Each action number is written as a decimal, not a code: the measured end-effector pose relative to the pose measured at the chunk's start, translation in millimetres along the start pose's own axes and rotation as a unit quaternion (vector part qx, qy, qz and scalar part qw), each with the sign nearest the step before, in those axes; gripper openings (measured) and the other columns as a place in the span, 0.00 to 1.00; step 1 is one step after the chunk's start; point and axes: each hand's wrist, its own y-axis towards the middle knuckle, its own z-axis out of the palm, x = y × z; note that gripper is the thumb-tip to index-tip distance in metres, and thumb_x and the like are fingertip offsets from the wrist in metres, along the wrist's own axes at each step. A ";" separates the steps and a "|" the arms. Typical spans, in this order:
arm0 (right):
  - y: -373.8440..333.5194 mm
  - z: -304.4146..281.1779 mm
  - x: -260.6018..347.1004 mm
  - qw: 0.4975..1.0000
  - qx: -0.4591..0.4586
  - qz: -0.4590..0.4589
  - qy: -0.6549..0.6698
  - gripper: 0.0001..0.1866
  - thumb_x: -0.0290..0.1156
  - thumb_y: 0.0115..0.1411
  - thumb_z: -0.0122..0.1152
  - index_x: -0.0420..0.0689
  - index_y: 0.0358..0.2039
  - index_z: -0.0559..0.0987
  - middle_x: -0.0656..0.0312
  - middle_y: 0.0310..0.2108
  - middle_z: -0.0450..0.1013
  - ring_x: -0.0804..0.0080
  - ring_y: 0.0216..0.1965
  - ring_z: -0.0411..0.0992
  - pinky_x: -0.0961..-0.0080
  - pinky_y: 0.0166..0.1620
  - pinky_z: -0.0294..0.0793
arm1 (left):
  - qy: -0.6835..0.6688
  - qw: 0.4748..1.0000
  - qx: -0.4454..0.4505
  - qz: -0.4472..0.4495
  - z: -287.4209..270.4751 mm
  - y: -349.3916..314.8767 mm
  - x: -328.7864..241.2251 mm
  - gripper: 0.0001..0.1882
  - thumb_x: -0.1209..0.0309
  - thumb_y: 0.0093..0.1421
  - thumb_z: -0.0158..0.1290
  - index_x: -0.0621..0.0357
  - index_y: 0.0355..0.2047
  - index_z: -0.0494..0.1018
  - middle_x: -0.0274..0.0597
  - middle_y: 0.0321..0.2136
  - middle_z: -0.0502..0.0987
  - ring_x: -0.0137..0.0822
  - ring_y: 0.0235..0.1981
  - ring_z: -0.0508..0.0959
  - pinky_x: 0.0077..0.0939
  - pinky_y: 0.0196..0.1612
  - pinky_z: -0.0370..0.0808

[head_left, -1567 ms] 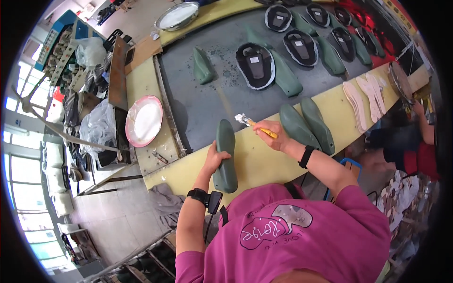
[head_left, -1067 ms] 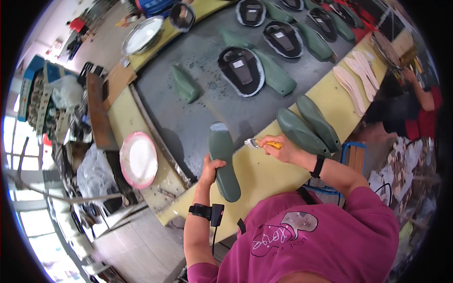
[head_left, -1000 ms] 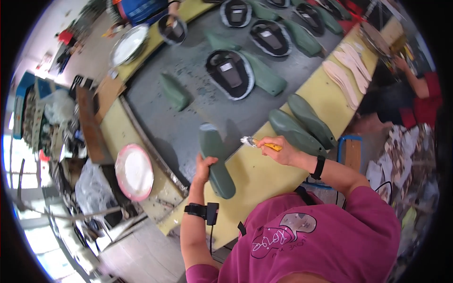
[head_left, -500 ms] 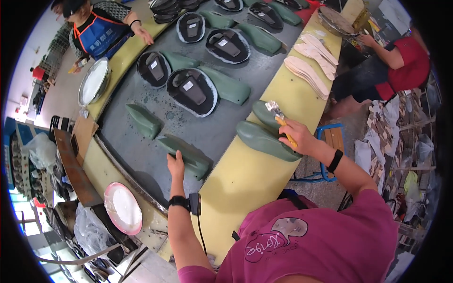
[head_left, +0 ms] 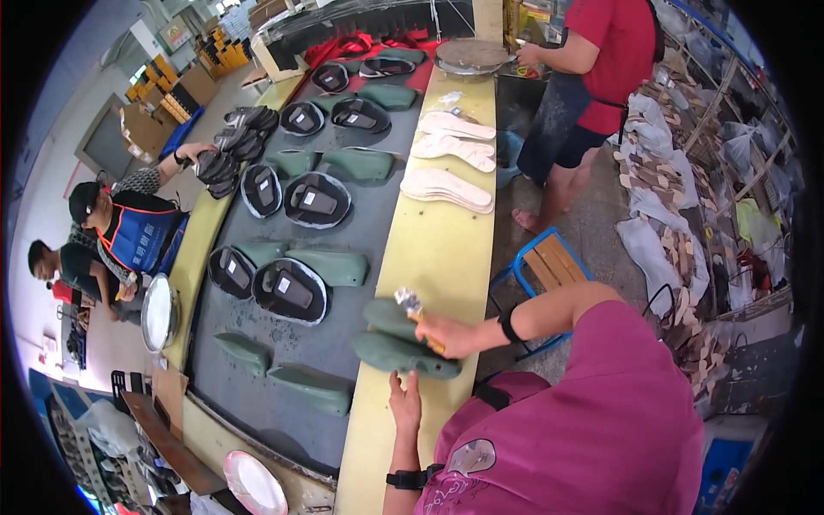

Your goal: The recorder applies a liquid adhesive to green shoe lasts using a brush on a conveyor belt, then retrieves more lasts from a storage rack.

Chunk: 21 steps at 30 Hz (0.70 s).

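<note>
Two green shoe lasts lie side by side on the yellow tabletop in front of me, the nearer last [head_left: 395, 352] and the farther last [head_left: 388, 316]. Above them my right hand [head_left: 448, 336] grips a brush [head_left: 410, 302] by its yellow handle; the brush head looks whitish and points away from me. At the nearer last's close edge is my left hand [head_left: 406, 402], fingers apart and holding nothing. Whether its fingertips touch the last I cannot tell. On the grey surface to the left rest two more lasts, a larger last [head_left: 313, 389] and a smaller last [head_left: 244, 353].
Black shoe uppers [head_left: 290, 292] and green lasts sit in rows farther up the grey surface [head_left: 257, 412]. Pale insoles [head_left: 446, 187] lie ahead on the yellow top. White-filled basins [head_left: 256, 482] stand at the left. A blue-framed stool [head_left: 554, 262] is at right; co-workers stand on both sides.
My left hand has left the larger last on the grey surface and moved right to the pair. The brush stays in my right hand over the pair. The view has swung.
</note>
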 end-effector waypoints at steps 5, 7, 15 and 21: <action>-3.9 39.5 24.2 0.999 -0.012 -0.032 0.022 0.15 0.21 0.46 0.53 0.44 0.35 0.63 0.49 0.35 0.63 0.49 0.37 0.63 0.62 0.40 0.64 | -0.044 0.991 -0.123 0.026 27.5 -11.4 15.9 0.52 0.53 0.44 0.60 0.77 0.56 0.45 0.65 0.47 0.65 0.52 0.50 0.67 0.35 0.52 0.63; -8.7 41.9 26.3 0.999 0.003 0.004 0.047 0.14 0.23 0.47 0.54 0.45 0.36 0.65 0.48 0.37 0.64 0.47 0.39 0.63 0.61 0.42 0.64 | -0.118 0.988 -0.080 -0.052 11.7 -15.0 22.1 0.53 0.52 0.42 0.62 0.76 0.56 0.46 0.64 0.46 0.66 0.49 0.48 0.68 0.34 0.50 0.64; -13.7 53.1 40.5 0.995 0.067 -0.032 0.062 0.12 0.22 0.49 0.53 0.43 0.35 0.65 0.47 0.37 0.63 0.48 0.41 0.63 0.61 0.42 0.63 | -0.371 0.923 0.004 -0.105 -41.2 -58.7 54.1 0.33 0.80 0.40 0.49 0.68 0.51 0.58 0.44 0.36 0.71 0.36 0.34 0.73 0.25 0.37 0.71; -11.3 80.6 63.7 0.991 0.108 -0.021 0.076 0.11 0.22 0.51 0.53 0.42 0.35 0.64 0.46 0.41 0.65 0.48 0.45 0.64 0.63 0.45 0.64 | 0.007 0.969 -0.221 -0.107 -50.0 -49.3 73.1 0.33 0.59 0.39 0.61 0.70 0.40 0.63 0.58 0.36 0.73 0.47 0.38 0.75 0.36 0.40 0.71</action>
